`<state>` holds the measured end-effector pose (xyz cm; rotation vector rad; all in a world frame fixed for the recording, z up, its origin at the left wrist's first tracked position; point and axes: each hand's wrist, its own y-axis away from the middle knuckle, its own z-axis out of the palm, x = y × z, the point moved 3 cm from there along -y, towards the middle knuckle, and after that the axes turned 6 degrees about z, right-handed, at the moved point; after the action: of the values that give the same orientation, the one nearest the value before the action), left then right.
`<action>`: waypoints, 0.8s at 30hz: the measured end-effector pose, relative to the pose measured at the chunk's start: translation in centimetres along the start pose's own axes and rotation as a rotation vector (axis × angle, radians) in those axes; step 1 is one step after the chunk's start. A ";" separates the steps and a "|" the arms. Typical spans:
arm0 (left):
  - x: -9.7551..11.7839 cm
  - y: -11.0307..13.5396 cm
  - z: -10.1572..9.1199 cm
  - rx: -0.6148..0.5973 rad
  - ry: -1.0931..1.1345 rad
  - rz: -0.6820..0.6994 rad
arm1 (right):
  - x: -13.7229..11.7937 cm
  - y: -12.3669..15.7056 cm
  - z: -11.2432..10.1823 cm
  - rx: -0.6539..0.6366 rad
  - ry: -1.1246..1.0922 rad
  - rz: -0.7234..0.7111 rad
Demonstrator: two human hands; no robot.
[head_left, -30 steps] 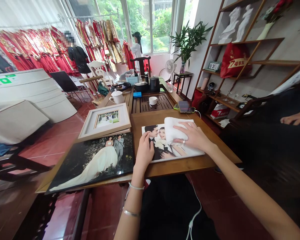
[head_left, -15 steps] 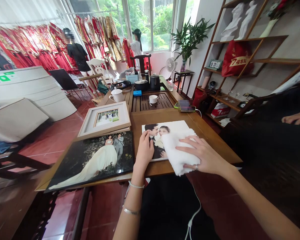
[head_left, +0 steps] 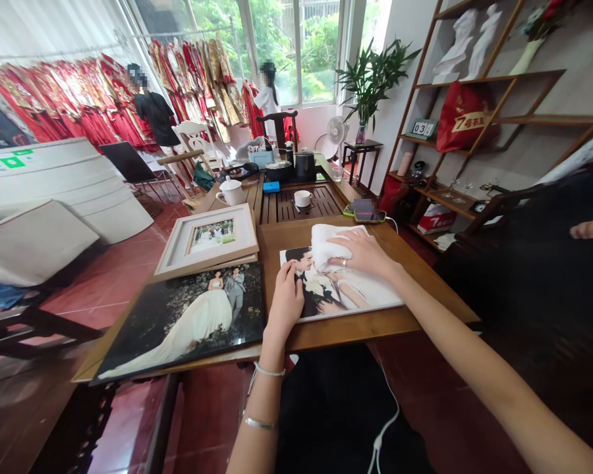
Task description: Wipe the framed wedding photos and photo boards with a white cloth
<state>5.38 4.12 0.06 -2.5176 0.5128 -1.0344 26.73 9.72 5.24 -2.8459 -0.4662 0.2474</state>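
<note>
A photo panel (head_left: 356, 297) showing a couple lies flat on the wooden table in front of me. My left hand (head_left: 287, 297) grips its left edge, fingertips on the picture. My right hand (head_left: 360, 253) is closed on a folded white towel (head_left: 325, 249), pressing it onto the panel's upper part and covering some of the picture. To the left lies a larger dark photo panel (head_left: 188, 316) of a couple with a long white gown. Behind that panel rests a light wooden picture frame (head_left: 175, 245) with a small photo in it.
Farther back on the table (head_left: 271, 276) are a lidded white mug (head_left: 231, 192), a white cup (head_left: 303, 198) on a slatted tea tray (head_left: 281, 209), and phones (head_left: 369, 210) with a cable. A person in black sits at right. Two people stand near hanging red garments (head_left: 79, 99).
My right hand has moved the towel away from me, from the panel's near edge to its far side, uncovering the lower right of the picture. My left hand stays at the left edge.
</note>
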 end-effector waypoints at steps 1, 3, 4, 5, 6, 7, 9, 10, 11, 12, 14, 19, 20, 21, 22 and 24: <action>0.0 0.0 0.0 0.007 0.006 0.001 | -0.3 -0.5 0.1 -0.008 0.003 -0.002; -0.1 0.1 0.1 0.022 0.018 0.004 | -1.0 -0.8 0.1 -0.025 0.005 -0.023; -0.2 0.1 0.1 0.025 0.021 0.004 | -1.4 -0.6 0.1 -0.032 0.005 -0.043; -0.2 0.0 0.2 0.027 0.022 0.003 | -1.9 0.0 0.0 -0.036 0.005 -0.068; -0.2 0.0 0.2 0.027 0.021 -0.001 | -2.3 0.8 -0.1 -0.039 0.004 -0.096; -0.3 0.0 0.3 0.025 0.018 -0.008 | -2.7 1.8 -0.3 -0.043 0.000 -0.124; -0.3 0.0 0.3 0.017 0.011 -0.023 | -3.5 4.2 -0.8 -0.057 -0.017 -0.181; -0.3 -0.1 0.4 0.013 0.009 -0.030 | -3.7 5.6 -1.1 -0.062 -0.031 -0.205; -0.3 -0.1 0.4 0.012 0.009 -0.036 | -4.0 6.9 -1.4 -0.065 -0.044 -0.225; -0.2 -0.1 0.4 0.013 0.013 -0.039 | -4.1 8.2 -1.8 -0.067 -0.059 -0.244; -0.2 -0.1 0.3 0.021 0.026 -0.040 | -4.1 10.4 -2.4 -0.070 -0.092 -0.285; -0.4 0.0 0.4 0.021 0.041 -0.038 | -2.6 11.8 -2.7 -0.042 -0.094 -0.283; -0.4 0.0 0.4 0.021 0.042 -0.036 | -2.2 11.4 -2.5 -0.028 -0.078 -0.262; -0.5 0.0 0.4 0.023 0.042 -0.034 | -1.8 10.8 -2.3 -0.016 -0.061 -0.242; -0.5 0.0 0.4 0.024 0.041 -0.030 | -1.4 10.0 -2.0 -0.006 -0.045 -0.222; -0.5 0.0 0.4 0.018 0.032 -0.022 | -0.7 7.9 -1.4 0.009 -0.014 -0.175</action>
<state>5.38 4.42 -0.47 -2.5003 0.4831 -1.0841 28.67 1.88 4.57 -2.7751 -0.7106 0.2349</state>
